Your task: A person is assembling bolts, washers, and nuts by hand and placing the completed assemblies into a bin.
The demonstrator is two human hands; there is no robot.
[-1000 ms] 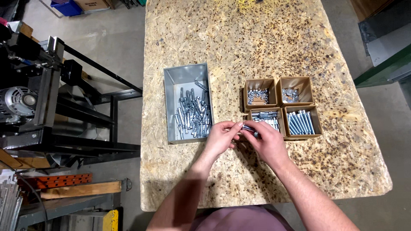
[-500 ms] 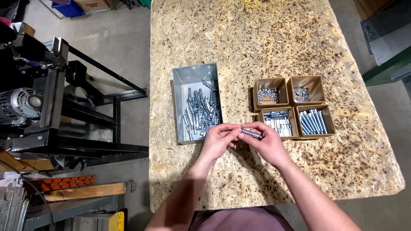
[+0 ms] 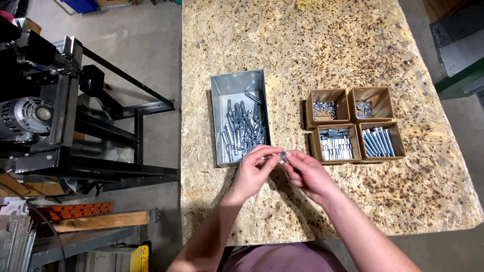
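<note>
Head view: our left hand (image 3: 254, 168) and right hand (image 3: 307, 174) each pinch one small silvery metal fastener (image 3: 282, 157) between them, just at five o'clock of the grey metal tray (image 3: 218, 121) of bolts, at the tabletop (image 3: 327, 45) centre.

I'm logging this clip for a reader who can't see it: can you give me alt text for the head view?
Both hands, left hand and right hand, meet over a chipboard table, pinching a small silver metal part between their fingers. Behind them sit a grey metal tray of bolts and four brown boxes of sorted hardware.
</note>
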